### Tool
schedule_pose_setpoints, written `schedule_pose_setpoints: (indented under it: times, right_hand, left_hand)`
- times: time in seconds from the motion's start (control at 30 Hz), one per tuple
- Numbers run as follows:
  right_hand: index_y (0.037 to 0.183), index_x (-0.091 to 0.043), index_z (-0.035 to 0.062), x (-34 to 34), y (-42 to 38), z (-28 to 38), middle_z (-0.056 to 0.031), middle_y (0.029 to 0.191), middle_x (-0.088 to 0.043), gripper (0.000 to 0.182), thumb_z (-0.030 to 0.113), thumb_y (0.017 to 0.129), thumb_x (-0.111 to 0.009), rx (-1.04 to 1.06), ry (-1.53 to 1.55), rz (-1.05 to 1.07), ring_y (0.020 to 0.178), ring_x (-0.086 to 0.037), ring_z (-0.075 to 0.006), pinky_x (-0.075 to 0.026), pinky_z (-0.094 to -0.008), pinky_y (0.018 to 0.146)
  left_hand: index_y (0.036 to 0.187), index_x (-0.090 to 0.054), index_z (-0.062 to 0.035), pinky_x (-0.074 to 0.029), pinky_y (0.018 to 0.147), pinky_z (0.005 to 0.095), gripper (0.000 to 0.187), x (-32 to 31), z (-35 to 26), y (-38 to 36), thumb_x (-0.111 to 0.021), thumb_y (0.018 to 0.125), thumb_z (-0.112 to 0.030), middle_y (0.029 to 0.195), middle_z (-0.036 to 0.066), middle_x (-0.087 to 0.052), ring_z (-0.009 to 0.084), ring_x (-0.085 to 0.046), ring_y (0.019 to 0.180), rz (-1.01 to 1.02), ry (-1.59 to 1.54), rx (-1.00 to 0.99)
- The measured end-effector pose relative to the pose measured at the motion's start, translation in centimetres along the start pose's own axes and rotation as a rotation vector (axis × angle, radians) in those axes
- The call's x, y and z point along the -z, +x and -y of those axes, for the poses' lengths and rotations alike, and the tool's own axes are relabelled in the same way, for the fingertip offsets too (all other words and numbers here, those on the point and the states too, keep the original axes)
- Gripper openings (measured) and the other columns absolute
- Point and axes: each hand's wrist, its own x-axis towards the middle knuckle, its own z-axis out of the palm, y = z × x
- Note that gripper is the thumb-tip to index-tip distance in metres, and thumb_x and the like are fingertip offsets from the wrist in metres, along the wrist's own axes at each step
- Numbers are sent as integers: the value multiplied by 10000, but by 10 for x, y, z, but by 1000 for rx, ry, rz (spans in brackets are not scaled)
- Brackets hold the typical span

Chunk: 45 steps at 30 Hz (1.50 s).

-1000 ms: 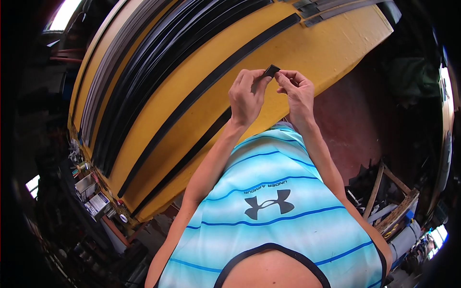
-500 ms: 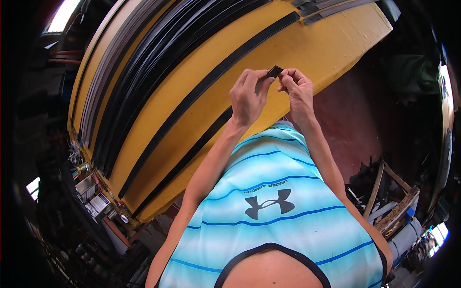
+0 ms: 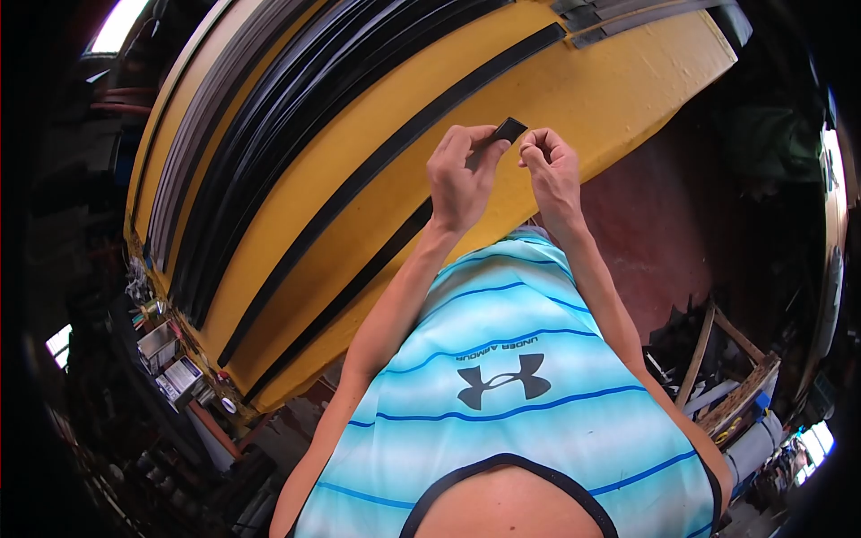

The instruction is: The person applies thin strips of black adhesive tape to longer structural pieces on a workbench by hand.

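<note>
The end of a black strip (image 3: 510, 130) is held between the thumb and fingers of my left hand (image 3: 464, 175). The strip runs back under that hand and down to the left over a yellow table (image 3: 619, 99). Just right of the strip's end is my right hand (image 3: 551, 170), its thumb and fingertips pressed together, a small gap away from the strip. Whatever may be between those fingertips is too small to make out. Another long black strip (image 3: 386, 161) lies curved on the table beyond my left hand.
Bundled black strips (image 3: 260, 143) and grey strips (image 3: 202, 134) lie across the table's left part. More grey strips (image 3: 628, 16) are at its far edge. Boxes (image 3: 179, 377) stand at the lower left, a wooden frame (image 3: 740, 394) at the lower right.
My right hand has come slightly away from the strip's end, with its fingers more curled. The strip's end in my left hand is tilted a little and shows more of its face.
</note>
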Motion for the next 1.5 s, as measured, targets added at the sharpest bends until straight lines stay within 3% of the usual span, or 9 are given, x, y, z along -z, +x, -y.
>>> schedule_pose_setpoints:
  times: [0.2, 0.27, 0.37, 0.5, 0.77, 0.97, 1.17, 1.4, 1.5]
  right_hand:
    - [939, -622, 30, -5, -12, 6, 3, 815, -588, 115, 140, 939, -656, 59, 44, -21, 749, -529, -65, -438, -205, 682]
    - [994, -662, 32, -7, -12, 8, -26, 864, -663, 147, 157, 930, -705, 324, -239, -158, 771, -597, -90, -479, -221, 709]
    - [1041, -686, 47, -6, -9, 8, -36, 910, -703, 168, 140, 910, -736, 395, -301, -162, 757, -628, -103, -499, -237, 704]
    - [1075, -689, 55, -5, -6, 5, -42, 928, -716, 203, 143, 902, -749, 402, -280, -153, 723, -633, -106, -509, -248, 688]
    - [1256, -602, 96, -11, -6, 8, -34, 865, -670, 530, 92, 786, -847, 322, -239, 37, 799, -646, -110, -532, -259, 746]
    - [1220, -640, 113, -6, 1, 9, -16, 867, -682, 436, 14, 823, -792, 243, -79, 92, 810, -641, -92, -536, -260, 775]
    - [1185, -679, 110, 1, 2, 10, -17, 882, -693, 324, 0, 884, -725, 191, -109, 77, 807, -638, -86, -523, -244, 781]
    - [1166, -677, 82, 3, 0, 22, -28, 880, -694, 301, 60, 878, -758, 178, -154, 82, 811, -651, -97, -529, -249, 780]
    - [1125, -681, 68, -1, -1, 24, -22, 857, -699, 304, 71, 843, -795, 274, -255, 80, 805, -654, -97, -528, -249, 776]
  left_hand:
    - [1001, -706, -11, -509, 674, 263, 170, 4, -7, 4, -769, 882, -115, 920, 69, -707, 132, -652, 776, -1, -92, 150]
    - [1006, -705, 16, -545, 720, 286, 166, 5, -7, 4, -755, 866, -58, 924, 96, -719, 165, -698, 801, 10, -159, 272]
    - [1021, -706, 10, -540, 720, 276, 180, 6, -5, 7, -755, 873, -81, 914, 86, -729, 143, -688, 796, 16, -237, 357]
    - [1047, -706, 1, -539, 727, 270, 200, 9, -11, 11, -754, 877, -92, 899, 75, -728, 131, -678, 786, 14, -219, 384]
    - [1049, -718, 17, -570, 727, 233, 161, 9, -6, 11, -716, 895, -30, 895, 78, -731, 114, -680, 800, 78, -434, 456]
    - [1049, -728, 16, -566, 735, 223, 153, 8, -6, 12, -703, 900, -4, 899, 69, -738, 93, -674, 804, 73, -476, 446]
    - [1028, -748, -10, -512, 691, 201, 134, 8, -3, 11, -718, 900, -36, 870, 33, -739, 60, -643, 764, 71, -372, 418]
    - [1025, -750, -18, -508, 675, 202, 132, 7, -3, 9, -721, 901, -52, 843, 34, -734, 66, -637, 751, 85, -322, 430]
    - [1022, -748, -17, -505, 663, 211, 128, 5, -5, 8, -717, 904, -56, 837, 33, -731, 68, -630, 739, 61, -382, 423]
